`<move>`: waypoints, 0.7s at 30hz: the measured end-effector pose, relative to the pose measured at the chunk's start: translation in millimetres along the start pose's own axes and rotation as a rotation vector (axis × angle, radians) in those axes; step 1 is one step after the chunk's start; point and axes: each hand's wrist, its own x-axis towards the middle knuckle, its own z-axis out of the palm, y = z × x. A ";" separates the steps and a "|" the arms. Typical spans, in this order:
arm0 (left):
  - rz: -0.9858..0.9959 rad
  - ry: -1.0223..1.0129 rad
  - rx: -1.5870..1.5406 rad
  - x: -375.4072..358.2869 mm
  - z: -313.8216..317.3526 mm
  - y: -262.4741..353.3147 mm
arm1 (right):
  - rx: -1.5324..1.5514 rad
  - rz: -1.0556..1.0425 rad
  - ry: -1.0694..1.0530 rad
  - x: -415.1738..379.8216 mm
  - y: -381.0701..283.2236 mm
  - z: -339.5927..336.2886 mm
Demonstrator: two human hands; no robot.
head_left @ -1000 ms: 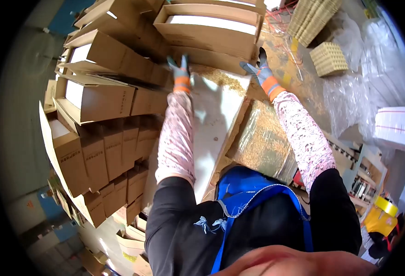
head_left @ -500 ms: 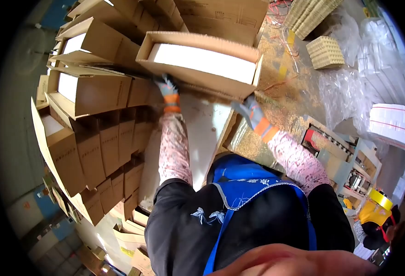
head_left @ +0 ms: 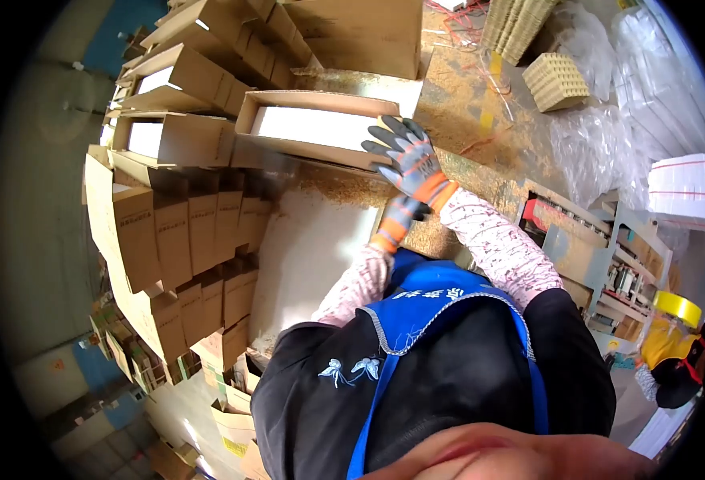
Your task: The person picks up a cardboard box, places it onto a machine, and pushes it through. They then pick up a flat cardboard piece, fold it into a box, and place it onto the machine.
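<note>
A long, open cardboard carton [head_left: 312,148] with a white block [head_left: 314,124] inside lies at the far end of the work table. My right hand [head_left: 408,156], in a grey and orange glove with dark fingertips, overlaps the carton's right end, its fingers spread. Just below it, near my right wrist, is my left hand [head_left: 407,210] in a matching glove. My right hand and cuff hide most of the left hand's fingers. The bare white tabletop [head_left: 312,248] shows between my left arm and the stacked cartons.
Rows of cardboard cartons [head_left: 172,240] are stacked along the left. Moulded pulp trays [head_left: 556,82] and clear plastic wrap [head_left: 588,156] lie on the floor at right. A machine [head_left: 572,244] stands right of me; beyond it is another person [head_left: 672,360] in yellow and black.
Both hands have left the carton's near side. My left hand moved right and back toward my body; my right moved up over the carton's right end. The carton appears shifted left and lower.
</note>
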 end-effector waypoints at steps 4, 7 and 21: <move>-0.159 0.003 0.006 49.4 41.5 -9.9 | -0.091 0.058 -0.006 -14.3 -5.9 -17.1; -0.173 0.039 0.048 51.2 31.7 -38.2 | -0.024 0.100 -0.020 -65.4 -4.5 -62.0; -0.057 -0.412 -0.049 37.7 45.0 -103.5 | -0.041 0.447 -0.320 -348.5 64.1 -118.1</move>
